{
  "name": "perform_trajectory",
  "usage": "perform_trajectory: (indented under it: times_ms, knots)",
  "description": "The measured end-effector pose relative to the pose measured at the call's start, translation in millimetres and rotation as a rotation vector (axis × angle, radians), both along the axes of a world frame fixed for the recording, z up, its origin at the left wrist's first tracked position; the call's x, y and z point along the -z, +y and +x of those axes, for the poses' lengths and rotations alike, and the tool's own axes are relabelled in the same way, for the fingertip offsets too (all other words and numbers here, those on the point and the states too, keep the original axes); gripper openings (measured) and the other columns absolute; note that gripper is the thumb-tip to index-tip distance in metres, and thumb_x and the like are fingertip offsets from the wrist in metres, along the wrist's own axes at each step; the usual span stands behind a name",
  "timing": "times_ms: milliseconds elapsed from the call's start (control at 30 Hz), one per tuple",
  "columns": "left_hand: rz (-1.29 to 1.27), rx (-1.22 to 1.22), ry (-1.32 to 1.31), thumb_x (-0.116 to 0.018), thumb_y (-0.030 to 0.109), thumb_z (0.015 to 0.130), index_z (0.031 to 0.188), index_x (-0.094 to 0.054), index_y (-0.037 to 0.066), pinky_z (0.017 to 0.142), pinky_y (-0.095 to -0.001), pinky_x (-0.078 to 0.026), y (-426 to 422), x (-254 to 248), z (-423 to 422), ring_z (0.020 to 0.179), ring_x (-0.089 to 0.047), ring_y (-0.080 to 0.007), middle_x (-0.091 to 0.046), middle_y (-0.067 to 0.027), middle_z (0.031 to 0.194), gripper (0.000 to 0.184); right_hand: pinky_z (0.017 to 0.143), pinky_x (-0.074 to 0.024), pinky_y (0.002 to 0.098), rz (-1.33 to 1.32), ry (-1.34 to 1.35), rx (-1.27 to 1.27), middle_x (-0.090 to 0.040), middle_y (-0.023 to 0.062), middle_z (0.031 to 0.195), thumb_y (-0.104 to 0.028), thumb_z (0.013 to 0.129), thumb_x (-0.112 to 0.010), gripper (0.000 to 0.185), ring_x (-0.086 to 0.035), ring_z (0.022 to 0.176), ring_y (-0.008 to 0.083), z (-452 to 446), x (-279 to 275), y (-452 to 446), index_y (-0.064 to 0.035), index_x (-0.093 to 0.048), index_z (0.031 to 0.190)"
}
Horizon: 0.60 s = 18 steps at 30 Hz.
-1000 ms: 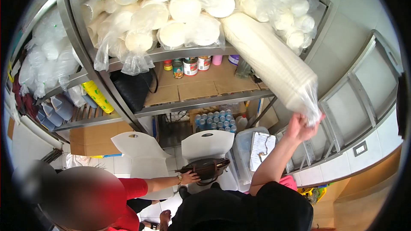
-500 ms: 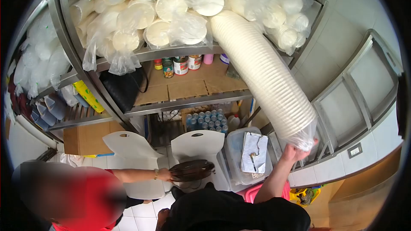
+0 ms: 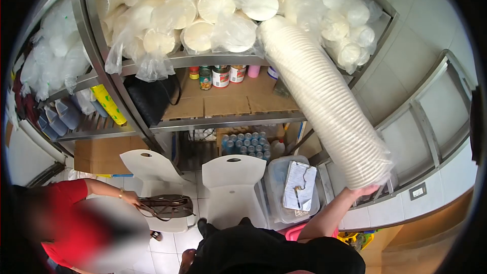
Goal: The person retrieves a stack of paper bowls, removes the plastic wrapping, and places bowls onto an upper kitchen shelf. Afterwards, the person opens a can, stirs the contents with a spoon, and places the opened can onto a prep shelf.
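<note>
A long stack of white paper bowls in a clear plastic sleeve slants down from the loaded upper shelf. Its lower end rests in my right hand, whose fingers are closed on the sleeve and partly hidden by it. The upper end of the stack touches other bagged bowls piled on that shelf. Down by my black shirt hangs my left hand; it is small in view, away from the stack, and its fingers cannot be made out.
Cans stand on the cardboard-lined middle shelf. Two white chairs and a lidded plastic box with a clipboard are below. A metal ladder leans at the right. A person in red holds a brown bag at the left.
The lower end of the bowl stack and my right hand have moved right and slightly down in view. The other person has drawn the brown bag leftward from the nearer chair.
</note>
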<state>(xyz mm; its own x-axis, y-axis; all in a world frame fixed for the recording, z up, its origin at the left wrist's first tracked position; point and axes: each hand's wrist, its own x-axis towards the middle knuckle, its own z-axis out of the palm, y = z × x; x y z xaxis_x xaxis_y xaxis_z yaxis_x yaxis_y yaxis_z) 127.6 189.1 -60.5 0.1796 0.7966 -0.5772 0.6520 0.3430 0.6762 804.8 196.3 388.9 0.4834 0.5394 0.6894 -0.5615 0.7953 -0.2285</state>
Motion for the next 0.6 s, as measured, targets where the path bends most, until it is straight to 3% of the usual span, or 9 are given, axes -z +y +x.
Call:
perform_trajectory:
  times_ms: [100,200,267,333,367,400,433,467,600]
  knots:
    - [-0.043,-0.001,0.017,-0.051,0.03,0.09,0.065,-0.059,0.008,0.054,-0.0396,-0.043,9.0,-2.4,-8.9,0.053,-0.051,-0.016,-0.056,-0.0059,0.056,0.034,0.123,-0.0187,0.0638,-0.037,-0.023,-0.015,-0.04,0.0254,0.159,-0.046,0.103,-0.052,0.069,-0.037,0.147,0.0425,2.2,9.1,9.3,0.0031,-0.043,0.151]
    - [0.253,0.365,0.153,-0.05,0.029,0.095,0.073,-0.062,0.006,0.06,-0.0488,-0.045,18.2,74.8,-39.9,0.062,-0.058,-0.0398,-0.061,-0.0198,0.069,0.034,0.123,-0.0194,0.0639,-0.04,-0.051,-0.023,-0.04,0.0256,0.159,-0.045,0.103,-0.052,0.068,-0.037,0.147,0.0425,11.4,7.2,2.3,0.0036,-0.043,0.151]
    - [0.299,0.3,0.111,-0.047,0.03,0.098,0.08,-0.064,0.006,0.065,-0.0516,-0.046,39.2,70.2,-30.8,0.075,-0.059,-0.0491,-0.063,-0.0259,0.086,0.034,0.123,-0.0199,0.064,-0.017,-0.067,-0.023,-0.04,0.0258,0.159,-0.044,0.103,-0.052,0.068,-0.038,0.147,0.0425,27.3,0.7,-15.9,0.0039,-0.043,0.151]
    - [0.476,0.313,0.11,-0.052,0.031,0.1,0.09,-0.071,0.007,0.066,-0.0464,-0.049,73.9,74.1,-9.5,0.072,-0.064,-0.0383,-0.069,-0.0187,0.082,0.032,0.121,-0.0231,0.066,0.029,-0.03,0.007,-0.041,0.0253,0.159,-0.047,0.103,-0.052,0.072,-0.038,0.146,0.044,50.9,-3.6,-34.0,0.0032,-0.041,0.152]
    - [0.242,0.078,-0.072,-0.057,0.031,0.1,0.098,-0.072,0.005,0.067,-0.0426,-0.05,85.0,69.3,8.2,0.072,-0.065,-0.0312,-0.071,-0.0128,0.082,0.029,0.12,-0.0263,0.068,0.072,0.011,0.038,-0.041,0.0248,0.158,-0.051,0.102,-0.052,0.075,-0.039,0.146,0.0456,59.1,-0.8,-41.7,0.0025,-0.039,0.154]
    - [0.007,-0.154,-0.253,-0.062,0.03,0.1,0.106,-0.074,0.004,0.068,-0.0387,-0.052,105.8,26.3,55.2,0.072,-0.066,-0.0241,-0.073,-0.0069,0.083,0.029,0.12,-0.0263,0.068,0.079,0.015,0.04,-0.041,0.0248,0.158,-0.051,0.102,-0.052,0.075,-0.039,0.146,0.0456,58.1,1.0,-39.2,0.0025,-0.039,0.154]
    - [0.016,-0.053,-0.339,-0.068,0.031,0.1,0.122,-0.07,0.0,0.072,-0.0321,-0.054,131.3,-18.0,98.5,0.083,-0.065,-0.0141,-0.073,-0.0019,0.096,0.038,0.119,-0.0293,0.0673,-0.118,0.246,0.267,-0.042,0.0245,0.158,-0.048,0.103,-0.05,0.072,-0.041,0.144,0.0452,53.7,1.1,-30.8,0.0026,-0.039,0.154]
    - [-0.037,-0.004,-0.42,-0.064,0.034,0.103,0.128,-0.067,0.0,0.081,-0.0304,-0.054,149.9,-73.8,150.7,0.096,-0.065,-0.0147,-0.073,-0.0077,0.111,0.042,0.118,-0.0323,0.0665,-0.316,0.476,0.496,-0.042,0.0243,0.158,-0.046,0.104,-0.047,0.07,-0.044,0.143,0.0449,46.8,0.2,-21.1,0.0027,-0.039,0.154]
    - [0.115,0.458,-0.918,-0.051,0.052,0.107,0.156,-0.045,0.01,0.105,-0.0365,-0.047,236.0,-237.8,342.7,0.13,-0.055,-0.017,-0.058,-0.0038,0.145,0.064,0.116,-0.0407,0.06,-0.322,0.376,0.337,-0.053,0.0231,0.149,-0.04,0.106,-0.043,0.059,-0.053,0.135,0.0424,8.8,33.8,16.0,0.003,-0.048,0.146]
